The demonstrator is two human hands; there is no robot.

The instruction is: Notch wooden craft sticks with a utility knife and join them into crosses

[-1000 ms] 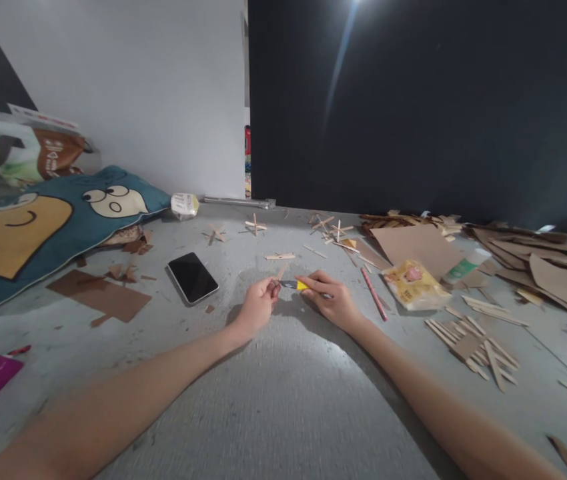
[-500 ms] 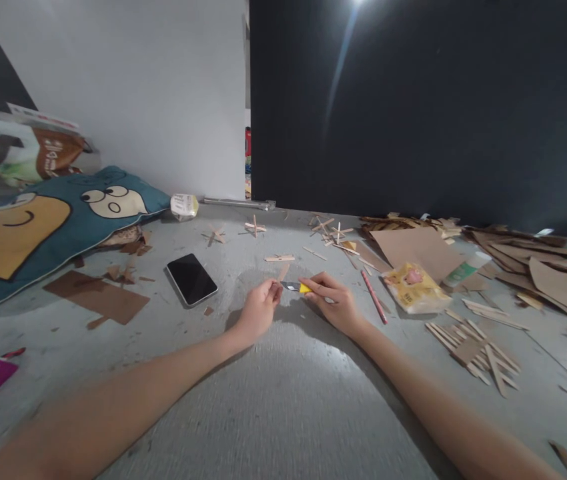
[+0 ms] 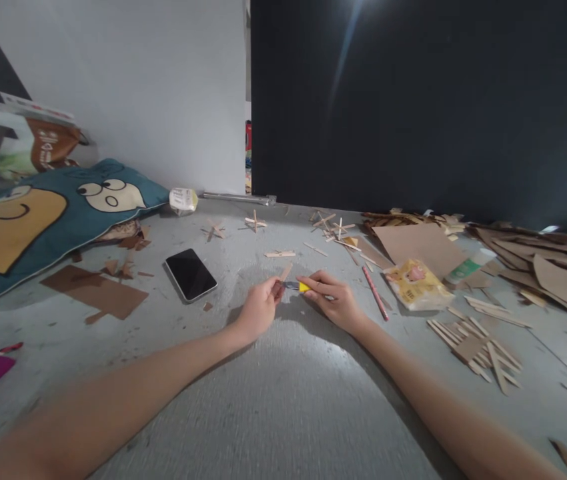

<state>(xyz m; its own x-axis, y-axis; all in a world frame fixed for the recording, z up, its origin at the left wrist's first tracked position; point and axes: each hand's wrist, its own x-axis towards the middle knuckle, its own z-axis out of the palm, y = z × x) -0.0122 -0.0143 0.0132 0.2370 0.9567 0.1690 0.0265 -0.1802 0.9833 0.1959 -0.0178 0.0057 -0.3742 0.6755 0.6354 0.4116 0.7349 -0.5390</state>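
1. two hands meet low over the grey floor (image 3: pixel 283 400): the right hand (image 3: pixel 336 301) grips a yellow utility knife (image 3: pixel 297 286), blade pointing left.
2. the left hand (image 3: pixel 258 310) pinches a small wooden stick (image 3: pixel 285 271) with its fingertips at the blade tip; the stick angles up and away.
3. a black phone (image 3: pixel 191 275) lies just left of the hands, a red pencil (image 3: pixel 375 293) just right.
4. farther right sit a yellow packet (image 3: pixel 416 285), a pile of sticks (image 3: pixel 478 347) and cardboard sheets (image 3: pixel 421 243).
5. a blue cushion (image 3: pixel 33 223) lies far left.
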